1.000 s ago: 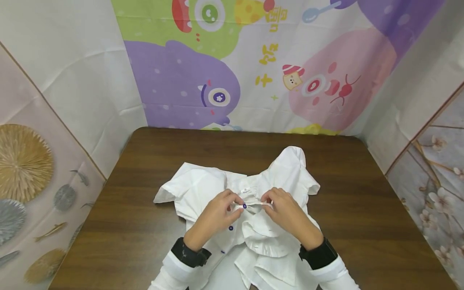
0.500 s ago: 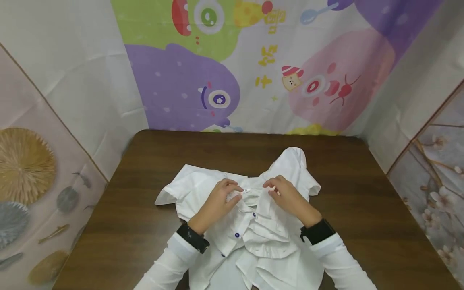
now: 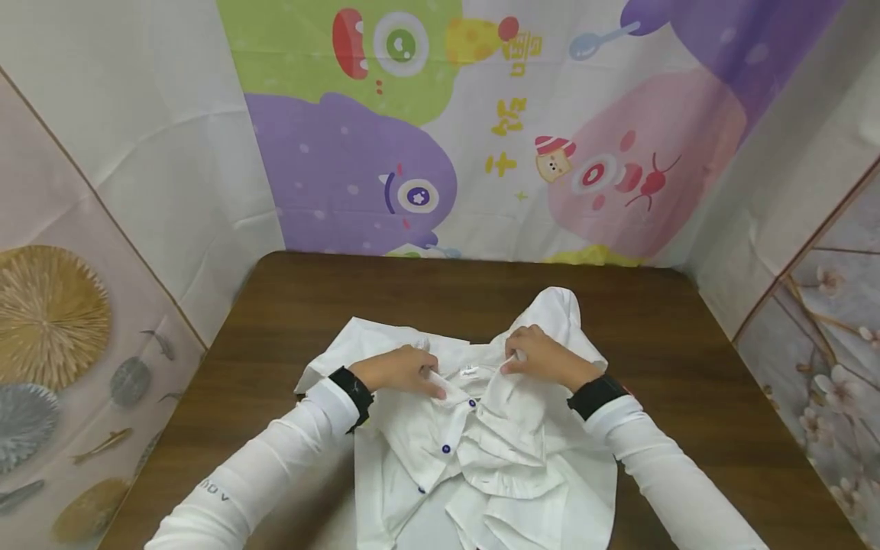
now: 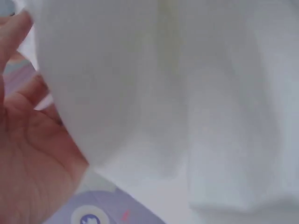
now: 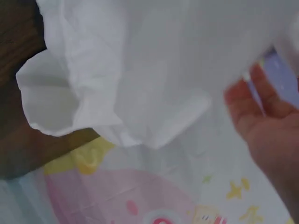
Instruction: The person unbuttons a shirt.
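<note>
A white short-sleeved shirt (image 3: 412,435) with a ruffled front lies on the table, with several dark blue buttons down its front opening. At the left of the neckline my left hand (image 3: 402,370) pinches the fabric edge between thumb and fingers. My right hand (image 3: 546,357) pinches the neckline on the other side. Between the hands, a small label (image 3: 470,373) shows inside the neck. White cloth fills much of the left wrist view, beside the left palm (image 4: 37,154). In the right wrist view, the right fingers (image 5: 245,105) reach the cloth's edge, where their tips are partly hidden.
The brown wooden table (image 3: 660,344) extends past the shirt on both sides and behind it. A cartoon-printed cloth (image 3: 509,198) hangs at its back edge. Patterned panels (image 3: 55,321) stand to the left and right.
Both hands let go of the cloth beside the top button and moved away from me, then took hold of the neckline. They are now farther apart, the left having shifted left.
</note>
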Demonstrator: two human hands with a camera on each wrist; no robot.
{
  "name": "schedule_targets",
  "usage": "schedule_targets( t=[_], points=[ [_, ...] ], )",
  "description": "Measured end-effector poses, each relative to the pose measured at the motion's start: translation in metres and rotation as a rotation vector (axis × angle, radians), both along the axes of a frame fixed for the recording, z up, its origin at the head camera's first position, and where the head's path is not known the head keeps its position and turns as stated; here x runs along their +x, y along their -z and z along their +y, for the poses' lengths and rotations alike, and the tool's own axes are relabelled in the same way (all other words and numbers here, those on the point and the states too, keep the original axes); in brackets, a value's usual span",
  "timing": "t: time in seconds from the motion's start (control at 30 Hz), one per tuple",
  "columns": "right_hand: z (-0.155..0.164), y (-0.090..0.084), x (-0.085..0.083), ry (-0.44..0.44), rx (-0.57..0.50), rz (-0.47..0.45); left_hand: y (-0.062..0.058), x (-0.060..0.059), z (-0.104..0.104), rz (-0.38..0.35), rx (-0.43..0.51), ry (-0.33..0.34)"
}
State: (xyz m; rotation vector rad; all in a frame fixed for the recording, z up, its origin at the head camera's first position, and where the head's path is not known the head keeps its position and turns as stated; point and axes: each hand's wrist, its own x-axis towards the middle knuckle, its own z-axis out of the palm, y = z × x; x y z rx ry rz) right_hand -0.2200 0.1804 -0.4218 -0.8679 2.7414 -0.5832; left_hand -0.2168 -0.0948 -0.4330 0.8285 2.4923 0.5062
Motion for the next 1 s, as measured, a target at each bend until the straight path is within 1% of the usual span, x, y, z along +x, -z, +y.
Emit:
schedule_targets(
  t=[0.07, 0.17, 0.23, 0.33, 0.4, 0.47, 0.6, 0.7, 0.77, 0.83, 0.9, 1.0],
  points=[
    [0.006, -0.01, 0.0, -0.002, -0.089, -0.047, -0.006, -0.003, -0.006, -0.015, 0.051, 0.01],
    [0.015, -0.03, 0.003, 0.033, -0.229, -0.131, -0.017, -0.009, -0.015, -0.055, 0.159, 0.001],
    [0.02, -0.046, 0.007, 0.069, -0.316, -0.183, -0.029, -0.012, -0.02, -0.077, 0.25, -0.006],
    [0.025, -0.07, 0.014, 0.108, -0.398, -0.222, -0.052, -0.015, -0.024, -0.089, 0.392, -0.009],
    [0.026, -0.086, 0.018, 0.13, -0.421, -0.229, -0.07, -0.015, -0.026, -0.072, 0.467, -0.006],
    [0.027, -0.103, 0.024, 0.146, -0.428, -0.218, -0.088, -0.013, -0.028, -0.048, 0.517, -0.003],
    [0.026, -0.13, 0.032, 0.135, -0.435, -0.191, -0.123, -0.005, -0.029, 0.038, 0.553, 0.024],
    [0.026, -0.144, 0.037, 0.133, -0.412, -0.183, -0.143, 0.002, -0.029, 0.085, 0.56, 0.042],
    [0.026, -0.15, 0.041, 0.127, -0.387, -0.176, -0.15, 0.006, -0.029, 0.085, 0.57, 0.05],
    [0.028, -0.153, 0.044, 0.108, -0.366, -0.165, -0.152, 0.009, -0.029, 0.031, 0.59, 0.057],
    [0.03, -0.153, 0.048, 0.073, -0.359, -0.166, -0.15, 0.01, -0.032, -0.023, 0.582, 0.046],
    [0.033, -0.148, 0.053, 0.028, -0.341, -0.205, -0.142, 0.013, -0.039, -0.114, 0.519, 0.012]
  ],
)
